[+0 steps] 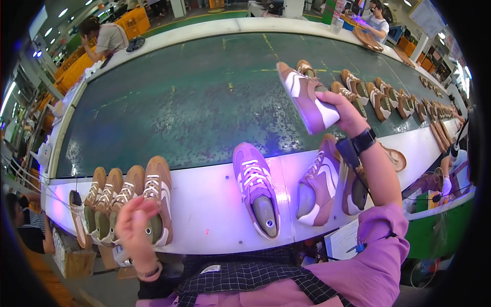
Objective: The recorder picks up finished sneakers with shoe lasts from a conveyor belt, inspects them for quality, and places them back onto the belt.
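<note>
My right hand (349, 113) is raised over the green belt, wrapped round the heel end of a brown sneaker (303, 100) with white side stripes, its toe pointing up and away. My left hand (135, 225) is at the near left, its fingers loosely bent and somewhat blurred, with nothing seen in it. It partly covers the row of brown laced sneakers (159, 180) on the white ledge. In the middle of the ledge, under purplish light, a single sneaker (255, 176) stands with its toe away from me. To its right, another sneaker (318, 187) leans on its side.
Beyond the ledge lies a wide green conveyor belt (174, 102). Many sneakers (378, 102) stand along its right part. A loose sole (396, 159) rests on the right ledge. Another person (106, 41) sits far left, and one more (377, 25) works far right.
</note>
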`<act>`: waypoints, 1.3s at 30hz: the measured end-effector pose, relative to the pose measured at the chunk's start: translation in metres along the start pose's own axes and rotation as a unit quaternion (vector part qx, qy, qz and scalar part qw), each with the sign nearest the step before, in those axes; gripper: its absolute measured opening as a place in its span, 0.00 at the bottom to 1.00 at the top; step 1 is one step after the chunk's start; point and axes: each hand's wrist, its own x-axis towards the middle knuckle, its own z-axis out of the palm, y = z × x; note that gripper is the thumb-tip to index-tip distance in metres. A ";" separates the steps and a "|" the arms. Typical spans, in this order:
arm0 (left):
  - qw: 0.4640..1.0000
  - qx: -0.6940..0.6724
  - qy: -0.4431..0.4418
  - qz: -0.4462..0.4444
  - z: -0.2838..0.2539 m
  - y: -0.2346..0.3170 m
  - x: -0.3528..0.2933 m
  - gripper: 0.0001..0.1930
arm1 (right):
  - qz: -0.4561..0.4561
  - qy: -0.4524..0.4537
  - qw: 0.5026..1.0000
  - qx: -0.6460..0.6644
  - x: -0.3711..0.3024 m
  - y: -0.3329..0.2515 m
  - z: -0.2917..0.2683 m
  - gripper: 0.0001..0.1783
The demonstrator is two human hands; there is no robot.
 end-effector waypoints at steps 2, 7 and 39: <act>0.984 -0.078 -0.155 -0.050 0.039 0.000 0.004 0.22 | -0.035 -0.049 0.998 -0.011 -0.030 0.000 0.034 0.21; 0.872 -0.325 -0.328 -0.162 0.128 -0.017 0.016 0.35 | -0.051 -0.098 0.992 -0.064 -0.103 0.025 0.118 0.23; 0.713 -0.569 -0.289 -0.289 0.125 -0.098 0.044 0.42 | -0.293 0.070 0.953 -0.032 -0.108 0.131 0.154 0.39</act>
